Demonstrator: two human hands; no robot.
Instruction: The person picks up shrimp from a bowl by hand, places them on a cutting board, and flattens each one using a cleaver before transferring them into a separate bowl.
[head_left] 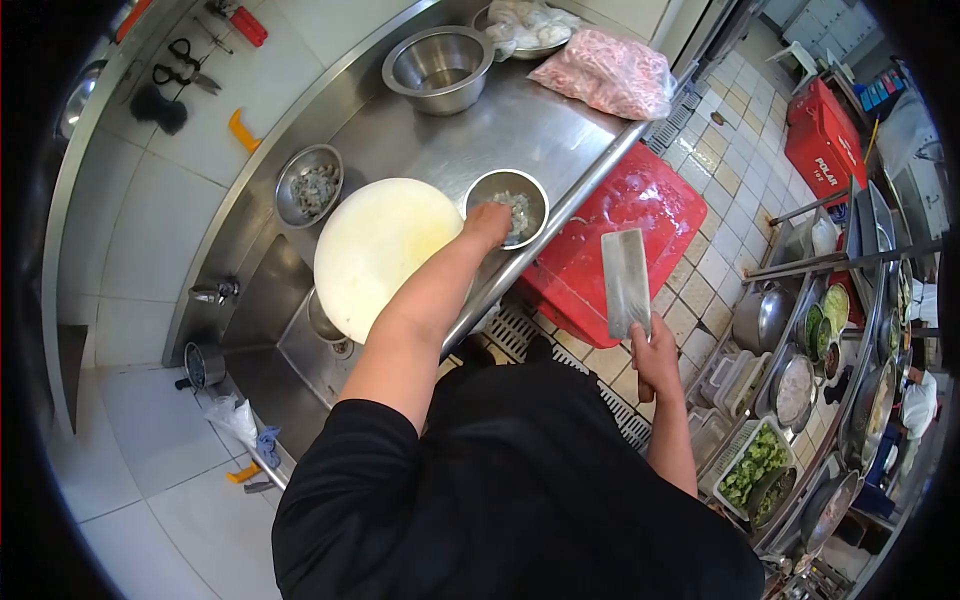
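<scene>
Steel small bowl (507, 206) of chopped shrimp at 12 o'clock on desk (540, 130) | my left hand (488, 222) dips in, fingers closed on contents | right hand (655, 352) clamps cleaver (626, 282), at 3 o'clock | best: blade kept low, away.

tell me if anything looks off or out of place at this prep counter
Two things stand out. The round cutting board overhangs the sink instead of lying flat on the counter. The right hand holds a cleaver out past the counter edge, over the floor, while the left hand reaches into a small bowl.
</scene>
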